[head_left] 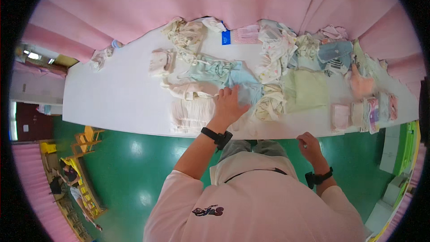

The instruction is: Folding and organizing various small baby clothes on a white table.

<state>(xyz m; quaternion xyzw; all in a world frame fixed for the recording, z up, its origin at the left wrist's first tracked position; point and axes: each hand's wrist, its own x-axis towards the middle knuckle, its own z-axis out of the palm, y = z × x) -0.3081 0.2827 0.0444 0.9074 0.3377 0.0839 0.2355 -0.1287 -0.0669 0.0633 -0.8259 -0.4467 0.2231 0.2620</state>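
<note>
My left hand (230, 107) reaches over the middle of the white table, fingers spread, above or on a crumpled light blue garment (242, 82). I cannot tell whether it presses the cloth. A mint green garment (212, 71) lies just beyond it, and a cream garment (188, 90) is on its left. Nearer the edge lies a gathered off-white cloth (192, 114). Bunched cream cloth (271, 103) lies right of the hand. My right hand (310, 147) hangs at the table's front edge with curled fingers; a small shiny spot shows there, too small to name.
The white table (112, 94) holds several clothes piles. A flat pale green cloth (309, 90) and folded stacks (369, 112) lie to the right. Pink curtains (148, 4) border the far side. A wooden chair (87, 139) and a person (74, 181) are at the left.
</note>
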